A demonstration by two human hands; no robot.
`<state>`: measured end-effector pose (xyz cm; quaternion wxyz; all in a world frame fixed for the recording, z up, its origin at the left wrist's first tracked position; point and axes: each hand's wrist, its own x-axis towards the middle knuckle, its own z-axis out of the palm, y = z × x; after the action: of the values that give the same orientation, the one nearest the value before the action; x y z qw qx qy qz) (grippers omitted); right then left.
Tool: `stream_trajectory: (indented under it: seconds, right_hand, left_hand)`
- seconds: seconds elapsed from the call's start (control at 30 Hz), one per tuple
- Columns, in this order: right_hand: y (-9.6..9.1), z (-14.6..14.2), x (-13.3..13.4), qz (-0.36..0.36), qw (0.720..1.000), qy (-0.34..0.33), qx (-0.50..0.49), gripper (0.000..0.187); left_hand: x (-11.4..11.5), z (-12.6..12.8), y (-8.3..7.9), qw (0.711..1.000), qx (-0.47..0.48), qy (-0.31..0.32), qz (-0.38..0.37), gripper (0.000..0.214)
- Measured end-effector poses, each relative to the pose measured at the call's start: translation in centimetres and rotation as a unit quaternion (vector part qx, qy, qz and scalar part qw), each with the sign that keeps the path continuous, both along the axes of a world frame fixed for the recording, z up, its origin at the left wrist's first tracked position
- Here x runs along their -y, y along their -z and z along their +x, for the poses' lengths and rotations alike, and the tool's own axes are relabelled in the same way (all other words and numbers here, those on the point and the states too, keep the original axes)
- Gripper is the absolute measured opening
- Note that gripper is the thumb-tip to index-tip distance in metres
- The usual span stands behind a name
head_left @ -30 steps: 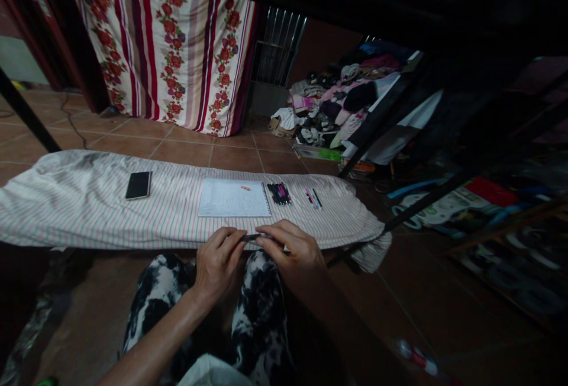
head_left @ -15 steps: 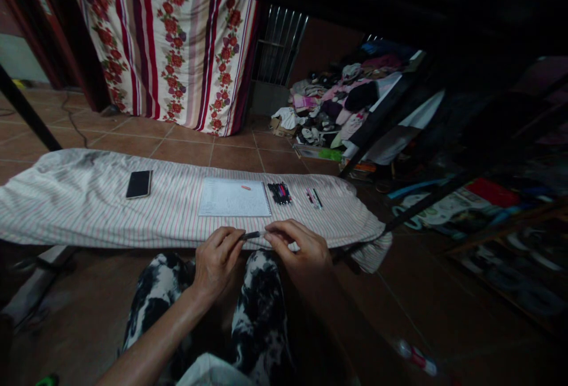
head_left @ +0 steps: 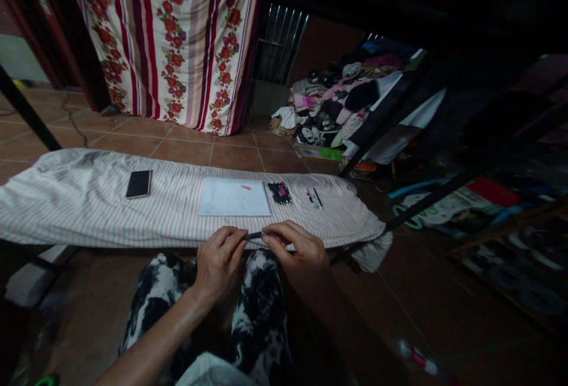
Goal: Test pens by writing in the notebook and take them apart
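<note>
Between my two hands, above my knees, is a slim dark pen [head_left: 254,235], held level. The fingertips of my left hand [head_left: 218,256] are closed on its left end. On its right end my right hand [head_left: 302,250] pinches with thumb and fingers. Just beyond lies a spiral notebook [head_left: 231,199] with a small orange piece [head_left: 245,187] on its page. Beside the spiral, several dark pens [head_left: 279,193] lie in a row, one of them pinkish. Farther right are a few slim pens or pen parts [head_left: 315,198], too small to tell.
A striped cloth [head_left: 173,220] covers the long low surface before me. On its left part rests a phone [head_left: 139,185]. Dark slanting bars [head_left: 426,199] stand at the right. A plastic bottle [head_left: 417,357] lies on the floor, and clothes [head_left: 337,102] are heaped behind.
My hands have come slightly closer together along the pen. The pale tip that showed by my right fingers is now covered. Things on the cloth have not moved.
</note>
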<state>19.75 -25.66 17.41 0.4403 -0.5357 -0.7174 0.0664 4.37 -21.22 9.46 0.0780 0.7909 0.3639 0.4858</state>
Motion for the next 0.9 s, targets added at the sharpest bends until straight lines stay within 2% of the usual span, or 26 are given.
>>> stream_trajectory:
  seconds: [0.17, 0.27, 0.57, 0.9]
  right_hand:
    - [0.23, 0.16, 0.11, -0.015, 1.0, 0.009, -0.023, 0.015]
    - [0.33, 0.2, 0.13, -0.014, 0.999, 0.015, -0.041, 0.012]
    - [0.19, 0.09, 0.02, 0.002, 1.0, 0.017, -0.009, 0.008]
    - [0.38, 0.19, -0.19, 0.0, 1.0, 0.006, -0.005, 0.011]
  left_hand:
    - [-0.05, 0.04, 0.12, 1.0, 0.004, 0.005, -0.019, 0.019]
    - [-0.14, 0.1, 0.19, 0.999, 0.011, 0.008, -0.03, 0.018]
    - [-0.06, 0.14, 0.04, 0.999, 0.011, 0.005, -0.032, 0.019]
    - [0.08, 0.11, -0.13, 1.0, -0.003, -0.007, -0.013, 0.02]
